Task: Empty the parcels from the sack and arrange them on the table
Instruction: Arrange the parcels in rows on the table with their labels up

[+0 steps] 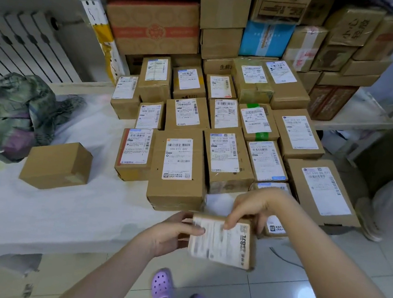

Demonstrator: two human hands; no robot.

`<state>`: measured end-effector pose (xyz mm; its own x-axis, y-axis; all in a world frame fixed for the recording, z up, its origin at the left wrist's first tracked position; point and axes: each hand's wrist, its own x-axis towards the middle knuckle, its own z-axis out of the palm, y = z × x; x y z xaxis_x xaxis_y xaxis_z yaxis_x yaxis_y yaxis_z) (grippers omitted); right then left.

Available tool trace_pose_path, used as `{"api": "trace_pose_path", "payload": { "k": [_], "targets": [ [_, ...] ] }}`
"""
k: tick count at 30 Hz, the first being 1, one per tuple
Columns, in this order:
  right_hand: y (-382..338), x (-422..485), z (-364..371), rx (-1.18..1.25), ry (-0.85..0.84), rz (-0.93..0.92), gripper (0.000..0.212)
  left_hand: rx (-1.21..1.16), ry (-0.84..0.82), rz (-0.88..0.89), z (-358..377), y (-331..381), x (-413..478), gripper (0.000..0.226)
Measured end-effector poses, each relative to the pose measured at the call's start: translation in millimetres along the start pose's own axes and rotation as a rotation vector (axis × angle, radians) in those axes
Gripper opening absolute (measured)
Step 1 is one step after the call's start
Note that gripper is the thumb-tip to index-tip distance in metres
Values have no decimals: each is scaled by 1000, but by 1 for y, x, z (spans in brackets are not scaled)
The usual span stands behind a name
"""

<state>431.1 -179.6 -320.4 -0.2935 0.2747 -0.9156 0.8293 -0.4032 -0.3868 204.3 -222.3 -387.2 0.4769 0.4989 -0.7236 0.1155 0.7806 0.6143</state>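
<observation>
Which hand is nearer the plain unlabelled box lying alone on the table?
Left. The left hand grips the held parcel on the side toward the plain box; the right hand is farther off.

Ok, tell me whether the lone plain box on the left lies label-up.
No label shows. The lone box shows only bare cardboard faces.

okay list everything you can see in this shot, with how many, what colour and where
Labelled parcels: about eighteen, brown with white labels, in rows on the table's right half.
Plain box: one, brown, alone on the table's left.
Sack: one, dark green, crumpled at the table's left edge.
Table: one, white covering.
Stacked cartons: many, brown, one blue, on the shelf behind.
Radiator: one, white, upper left.
Clogs: two, purple, on the tiled floor.
Held parcel: one, brown, blurred label, off the table's front edge.
Left hand, right hand: both gripping the held parcel.
</observation>
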Motion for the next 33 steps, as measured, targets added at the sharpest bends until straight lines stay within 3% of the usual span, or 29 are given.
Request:
{"api": "trace_pose_path", "payload": {
  "k": [2,4,8,10,13,18,20,22,25,28,33],
  "targets": [
    [10,-10,-4,165,29,-39,29,-93,-20,-62,4,-7,-1,67],
    [15,-16,-4,270,29,-74,36,-211,-70,-100,15,-9,-2,44],
    [17,-17,3,88,45,25,59,-336,-41,-41,40,-5,4,43],
    [15,-17,4,-29,214,22,54,-230,-1,-52,47,-3,12,47],
    [12,-17,3,-97,541,-28,28,-135,63,-50,57,1,25,57],
    [2,2,14,-201,912,78,35,-240,301,136,76,9,48,38],
    [0,14,19,-221,992,101,34,-209,319,190,78,7,53,38],
    [-4,22,22,-292,970,135,28,-82,328,191,78,4,52,41],
    [-14,28,21,-365,916,162,24,371,412,168,76,5,43,50],
    [-28,29,16,-435,889,167,31,731,563,301,66,14,21,26],
    [-90,33,5,-402,953,-59,5,692,718,577,19,56,-18,20]
  ]
}}
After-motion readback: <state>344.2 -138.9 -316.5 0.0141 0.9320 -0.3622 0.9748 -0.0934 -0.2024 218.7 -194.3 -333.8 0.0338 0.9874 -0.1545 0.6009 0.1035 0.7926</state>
